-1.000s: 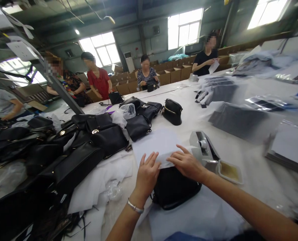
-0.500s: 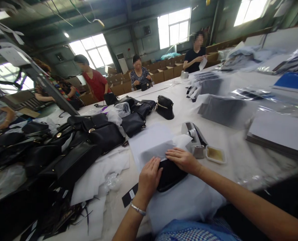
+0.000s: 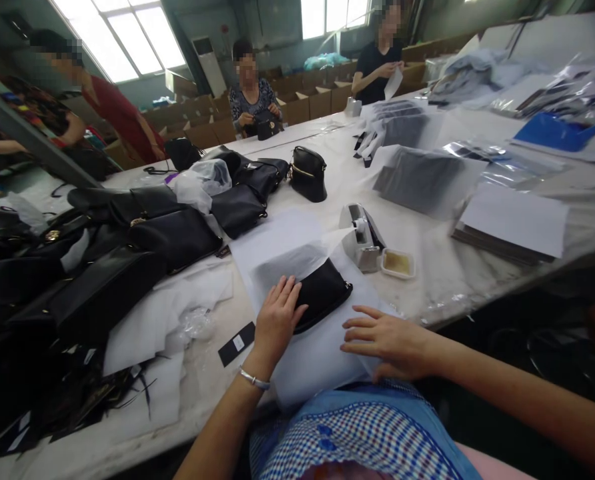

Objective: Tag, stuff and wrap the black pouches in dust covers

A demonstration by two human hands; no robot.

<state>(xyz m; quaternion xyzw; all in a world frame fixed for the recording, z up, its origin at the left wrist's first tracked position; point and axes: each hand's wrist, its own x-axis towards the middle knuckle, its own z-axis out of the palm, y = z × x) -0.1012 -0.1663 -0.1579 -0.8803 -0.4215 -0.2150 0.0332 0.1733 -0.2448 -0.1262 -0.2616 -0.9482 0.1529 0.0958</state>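
Resting flat, your left hand [image 3: 277,317] has its fingers extended and close together, the palm down over the left part of the black bag [image 3: 325,297] and the edge of the thin translucent sheet [image 3: 290,260]; it presses on them and does not grip. Your right hand [image 3: 395,340] is open, its fingers spread and pointing left, with nothing grasped. It is over the near right part of the white paper [image 3: 307,373], apart from the bag; you cannot tell from this view whether it touches the paper.

The bag lies on the white paper in front of you, with the translucent sheet partly covering its far side. Just beyond its right end is the tape dispenser [image 3: 362,243], and beside that, to the right, a small plastic tray [image 3: 397,264] with something yellowish in it. A black tag [image 3: 237,343] with a white label lies on the counter [image 3: 422,287], left of your left hand. Farther left is a heap of black bags [image 3: 175,240], while one small bag [image 3: 308,175] stands upright beyond the paper. To the right you have a stack of boards [image 3: 517,217].
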